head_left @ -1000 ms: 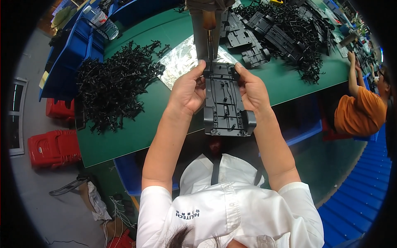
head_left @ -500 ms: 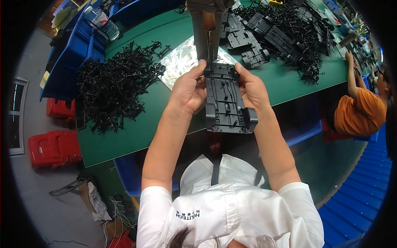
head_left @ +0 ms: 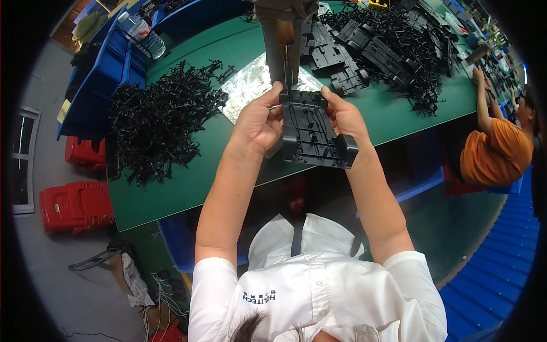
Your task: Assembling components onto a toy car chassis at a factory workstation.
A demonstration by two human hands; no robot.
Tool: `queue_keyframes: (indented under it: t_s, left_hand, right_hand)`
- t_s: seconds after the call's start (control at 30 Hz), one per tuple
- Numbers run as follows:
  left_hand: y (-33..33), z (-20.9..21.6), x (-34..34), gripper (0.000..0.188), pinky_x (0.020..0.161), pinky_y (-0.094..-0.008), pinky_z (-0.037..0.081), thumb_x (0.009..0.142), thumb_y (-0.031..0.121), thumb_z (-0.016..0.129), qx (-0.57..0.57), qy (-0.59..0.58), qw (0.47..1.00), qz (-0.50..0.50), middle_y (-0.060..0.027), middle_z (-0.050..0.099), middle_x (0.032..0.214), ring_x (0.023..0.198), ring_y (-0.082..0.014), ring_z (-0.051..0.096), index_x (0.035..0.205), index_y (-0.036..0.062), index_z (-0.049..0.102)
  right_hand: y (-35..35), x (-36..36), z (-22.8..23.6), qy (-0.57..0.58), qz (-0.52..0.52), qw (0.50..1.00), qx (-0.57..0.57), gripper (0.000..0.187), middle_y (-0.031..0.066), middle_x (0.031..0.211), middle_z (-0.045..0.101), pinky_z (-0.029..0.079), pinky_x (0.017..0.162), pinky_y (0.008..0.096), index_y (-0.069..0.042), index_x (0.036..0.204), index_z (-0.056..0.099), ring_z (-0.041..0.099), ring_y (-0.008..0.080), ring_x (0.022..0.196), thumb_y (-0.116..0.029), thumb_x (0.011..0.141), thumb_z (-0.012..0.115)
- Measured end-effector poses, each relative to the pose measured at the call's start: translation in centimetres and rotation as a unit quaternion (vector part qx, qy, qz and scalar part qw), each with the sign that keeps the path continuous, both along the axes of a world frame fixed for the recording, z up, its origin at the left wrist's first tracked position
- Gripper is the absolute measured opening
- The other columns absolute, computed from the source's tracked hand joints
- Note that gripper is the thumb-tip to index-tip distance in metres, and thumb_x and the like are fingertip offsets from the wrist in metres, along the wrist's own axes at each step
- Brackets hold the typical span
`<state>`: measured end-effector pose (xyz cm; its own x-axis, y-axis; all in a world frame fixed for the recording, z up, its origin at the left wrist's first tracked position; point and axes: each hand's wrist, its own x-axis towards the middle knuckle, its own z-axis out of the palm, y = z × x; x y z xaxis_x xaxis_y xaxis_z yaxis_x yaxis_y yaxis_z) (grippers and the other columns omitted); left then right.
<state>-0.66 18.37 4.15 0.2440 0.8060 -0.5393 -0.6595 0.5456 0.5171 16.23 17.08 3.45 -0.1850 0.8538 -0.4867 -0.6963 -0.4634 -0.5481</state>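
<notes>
Between my two hands I hold a black plastic chassis tray (head_left: 312, 131), long and ribbed, with curved wheel-arch pieces at its near corners. My left hand (head_left: 260, 122) grips its left edge, thumb up at the far corner. Along the right edge my right hand (head_left: 346, 118) closes in the same way, with its thumb at the far right corner. The far end sits right under the thin tip of an upright machine head (head_left: 286, 40); whether they touch I cannot tell. Beneath the machine lies a shiny silvery sheet (head_left: 245, 91) on the green table (head_left: 154, 202).
A heap of small black plastic parts (head_left: 159, 119) covers the table's left side. More black chassis trays (head_left: 379, 54) and small parts pile up at the far right. A water bottle (head_left: 142, 35) stands by blue bins (head_left: 102, 85). At the right sits a person in orange (head_left: 496, 153).
The near end of the chassis tray has tipped up, so it looks shorter and steeper now. Both my hands stay almost where they were, still gripping its sides.
</notes>
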Motion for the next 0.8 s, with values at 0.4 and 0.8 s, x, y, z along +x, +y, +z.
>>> queue_keyframes:
  t_s: [0.4,0.8]
  left_hand:
    - [-1.8,-2.6,-0.9,0.032,0.07,-0.0357,0.055,0.089,0.03,0.06,0.026,-0.004,1.0,0.008,-0.0113,0.064,0.091,0.082,-0.0208,0.064,0.104,0.0026,0.059]
    - [-4.1,-1.9,-1.8,0.028,0.083,-0.0324,0.049,0.091,0.023,0.057,0.078,0.002,0.996,0.05,-0.0087,0.062,0.1,0.092,-0.0177,0.058,0.108,0.0005,0.056]
  right_hand:
    - [-1.3,-0.8,-1.4,0.01,0.019,0.998,0.058,0.021,0.0047,0.088,0.062,0.052,0.069,0.0269,-0.001,0.097,0.059,0.06,0.0125,0.079,-0.022,0.092,0.055]
    - [-2.2,-2.2,-1.7,-0.015,0.026,0.996,0.08,0.031,0.0053,0.088,0.064,0.049,0.064,0.0237,0.001,0.099,0.061,0.06,0.0106,0.074,-0.028,0.091,0.057]
